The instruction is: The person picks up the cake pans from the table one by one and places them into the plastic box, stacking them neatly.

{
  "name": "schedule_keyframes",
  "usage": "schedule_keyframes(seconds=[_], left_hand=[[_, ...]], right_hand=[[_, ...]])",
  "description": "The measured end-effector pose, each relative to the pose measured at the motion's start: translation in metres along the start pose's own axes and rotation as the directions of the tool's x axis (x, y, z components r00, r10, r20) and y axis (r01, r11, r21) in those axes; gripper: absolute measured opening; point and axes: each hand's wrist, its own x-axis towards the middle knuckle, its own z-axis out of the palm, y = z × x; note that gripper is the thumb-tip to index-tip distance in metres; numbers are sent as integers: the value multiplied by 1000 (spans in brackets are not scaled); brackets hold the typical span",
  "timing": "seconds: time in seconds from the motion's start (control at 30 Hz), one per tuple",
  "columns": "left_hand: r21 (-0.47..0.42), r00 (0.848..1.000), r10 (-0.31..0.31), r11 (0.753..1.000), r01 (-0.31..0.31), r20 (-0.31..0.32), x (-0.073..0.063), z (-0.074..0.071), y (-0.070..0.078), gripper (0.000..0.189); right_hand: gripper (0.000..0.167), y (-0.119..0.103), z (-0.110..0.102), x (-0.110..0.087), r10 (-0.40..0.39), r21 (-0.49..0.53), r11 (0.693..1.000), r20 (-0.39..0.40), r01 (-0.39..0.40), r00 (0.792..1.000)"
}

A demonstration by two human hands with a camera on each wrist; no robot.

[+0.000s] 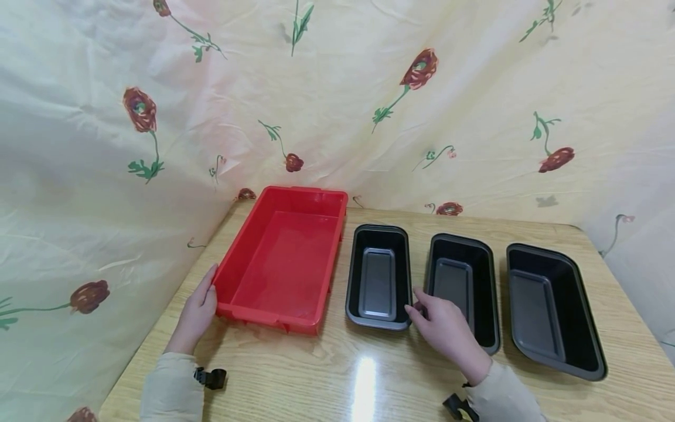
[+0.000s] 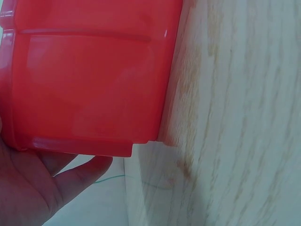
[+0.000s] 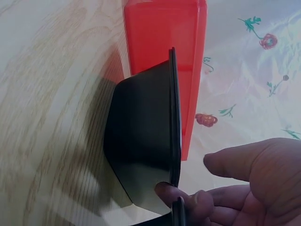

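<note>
On the left of the table, a red plastic tray [image 1: 285, 252] stands with nothing in it. My left hand [image 1: 196, 310] grips it at the near left corner. In the left wrist view, fingers [image 2: 87, 175] tuck under its rim, and most of the thumb is out of frame. My right hand [image 1: 448, 328] is between two black loaf pans. Its curled fingers touch the right rim of the left loaf pan [image 1: 377, 281], while the thumb [image 3: 230, 161] stays apart from that rim. The middle loaf pan [image 1: 456, 281] is partly hidden behind this hand.
A third black loaf pan [image 1: 543, 305] stands at the right, turned at an angle. The wooden table [image 1: 295, 375] meets a flower-patterned cloth [image 1: 337, 88] at the back and left. Each sleeve carries a small black wrist mount.
</note>
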Motion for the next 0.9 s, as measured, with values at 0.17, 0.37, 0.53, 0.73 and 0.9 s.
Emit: schedule_keyframes(seconds=[0.17, 0.37, 0.53, 0.73, 0.9], left_hand=[[-2, 1000, -1, 1000, 1, -2, 0, 0, -1, 54], [8, 1000, 0, 1000, 0, -4, 1, 0, -3, 54], [5, 1000, -1, 1000, 1, -4, 2, 0, -4, 54], [3, 1000, -6, 1000, 6, -7, 1, 1, -3, 55], [0, 1000, 14, 1000, -14, -15, 1, 1, -3, 54]], right_hand=[[45, -2, 4, 2, 3, -52, 999, 20, -2, 1000], [33, -6, 7, 3, 12, -102, 995, 0, -12, 1000], [43, -9, 9, 4, 64, -131, 989, 8, -63, 998], [38, -10, 12, 5, 91, -160, 983, 3, -90, 996], [28, -12, 12, 6, 112, -153, 982, 1, -110, 994]])
